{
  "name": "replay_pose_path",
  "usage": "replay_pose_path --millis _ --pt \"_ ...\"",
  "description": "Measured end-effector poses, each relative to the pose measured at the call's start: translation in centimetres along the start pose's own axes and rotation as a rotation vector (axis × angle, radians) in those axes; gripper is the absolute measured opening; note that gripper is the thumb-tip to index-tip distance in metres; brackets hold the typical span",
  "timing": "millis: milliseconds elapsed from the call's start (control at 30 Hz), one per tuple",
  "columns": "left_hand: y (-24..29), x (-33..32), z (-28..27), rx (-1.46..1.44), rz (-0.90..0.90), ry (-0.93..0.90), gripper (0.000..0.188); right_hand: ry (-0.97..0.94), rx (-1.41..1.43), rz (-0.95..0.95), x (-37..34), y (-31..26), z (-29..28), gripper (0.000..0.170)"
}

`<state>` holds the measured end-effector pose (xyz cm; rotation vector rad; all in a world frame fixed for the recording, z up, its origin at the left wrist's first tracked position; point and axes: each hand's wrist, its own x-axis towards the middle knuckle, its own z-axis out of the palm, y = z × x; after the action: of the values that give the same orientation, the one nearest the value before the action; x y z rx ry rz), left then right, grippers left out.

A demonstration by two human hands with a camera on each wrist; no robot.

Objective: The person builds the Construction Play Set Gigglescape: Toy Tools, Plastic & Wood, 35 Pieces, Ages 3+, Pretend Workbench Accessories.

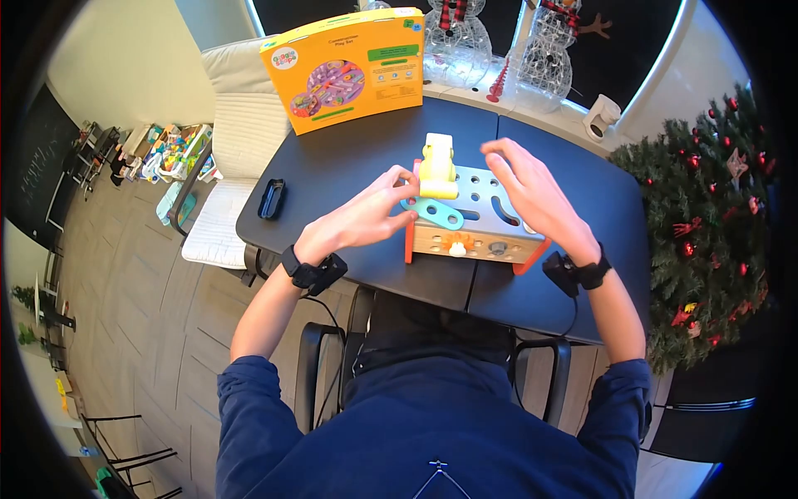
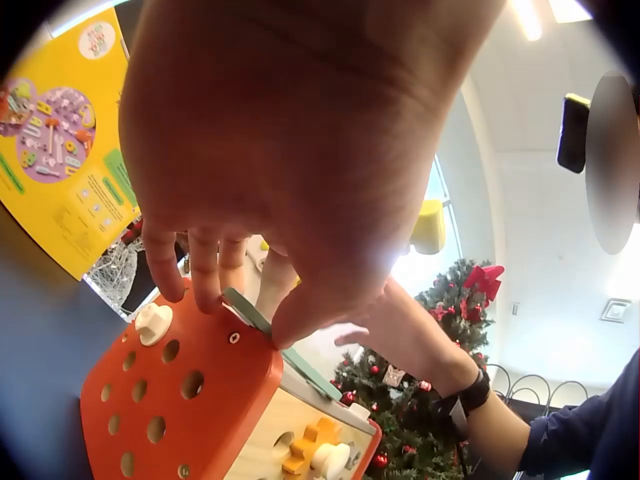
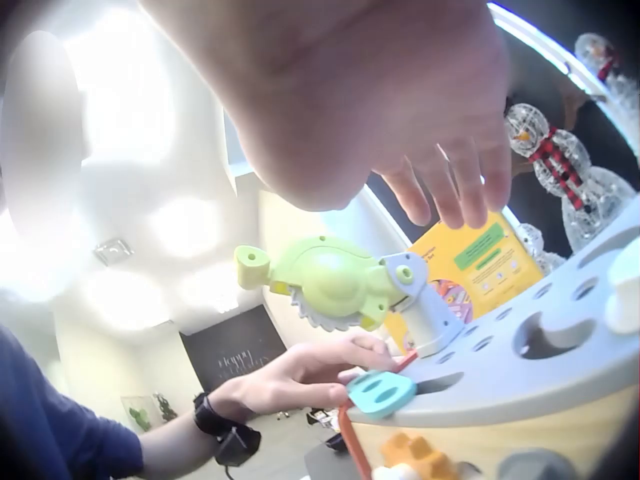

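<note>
A toy workbench point(image 1: 429, 241) with a grey holed top point(image 3: 480, 372) and red end panels point(image 2: 215, 365) stands on the dark table. My left hand point(image 1: 362, 214) is at its left end, thumb and fingers pinching a teal holed strip point(image 1: 445, 216) point(image 3: 384, 398) that lies along the top's edge. The yellow-green toy saw point(image 1: 438, 162) point(image 3: 335, 280) rises on a pale mount beside these fingers. My right hand point(image 1: 536, 195) point(image 3: 370, 110) hovers over the right part of the bench, fingers extended and holding nothing. An orange gear point(image 1: 457, 239) sits on the front panel.
A yellow box point(image 1: 349, 75) stands at the table's back left, with a small dark case point(image 1: 272, 200) near the left edge. A white chair point(image 1: 241, 150) is left of the table. Wire snowmen point(image 1: 544, 62) and a white device point(image 1: 602, 116) are behind; a decorated tree point(image 1: 706, 224) is right.
</note>
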<state>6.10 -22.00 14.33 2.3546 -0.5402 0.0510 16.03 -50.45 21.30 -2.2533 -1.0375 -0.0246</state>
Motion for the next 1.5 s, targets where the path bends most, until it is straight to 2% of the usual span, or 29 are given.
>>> replay_pose_path --millis 100,300,433,533,700,800,900,1000,1067,1233,1333,1400,1500 --pt "-0.2 0.5 0.4 0.033 0.014 0.018 0.041 0.011 0.253 -0.011 2.0 -1.0 1.0 0.051" --pt "-0.3 0.5 0.5 0.023 -0.002 0.029 0.041 -0.060 0.370 -0.002 4.3 -2.6 2.1 0.055" --pt "0.2 0.5 0.4 -0.016 -0.009 0.040 0.038 -0.083 0.334 -0.010 4.8 -2.2 3.1 0.056" --pt "-0.6 0.4 0.4 -0.020 0.003 0.033 0.042 -0.091 0.347 -0.004 4.8 -1.9 3.5 0.056" --pt "-0.3 0.0 0.2 -0.136 -0.087 0.039 0.066 -0.144 0.376 0.031 4.6 -1.9 3.4 0.057" --pt "0.0 -0.6 -0.2 -0.238 -0.134 0.063 0.079 -0.117 0.284 -0.094 4.2 -0.6 4.5 0.065" --pt "-0.8 -1.7 -0.5 -0.267 -0.177 0.094 0.084 -0.124 0.025 -0.244 3.4 -0.3 4.7 0.077" --pt "-2.4 -2.8 -0.7 -0.242 -0.198 0.143 0.085 -0.158 0.114 -0.226 3.5 -0.3 4.5 0.085" --pt "-3.4 -3.7 -1.1 -0.164 -0.218 0.186 0.084 -0.158 0.103 -0.231 3.5 -0.5 4.4 0.080" --pt "-10.4 -6.9 -1.8 0.063 -0.420 0.406 0.074 -0.179 0.245 -0.125 4.1 0.2 4.2 0.069" --pt "-17.0 -10.3 -1.8 0.456 -0.613 0.510 0.071 -0.185 0.335 -0.055 4.5 -0.3 3.7 0.062" --pt "-18.2 -12.0 -1.3 0.561 -0.799 0.594 0.074 -0.191 0.353 -0.024 4.7 -0.7 3.4 0.056" --pt "-20.5 -14.4 -0.5 0.564 -0.937 0.664 0.083 -0.183 0.404 0.010 5.1 -0.1 3.6 0.061"
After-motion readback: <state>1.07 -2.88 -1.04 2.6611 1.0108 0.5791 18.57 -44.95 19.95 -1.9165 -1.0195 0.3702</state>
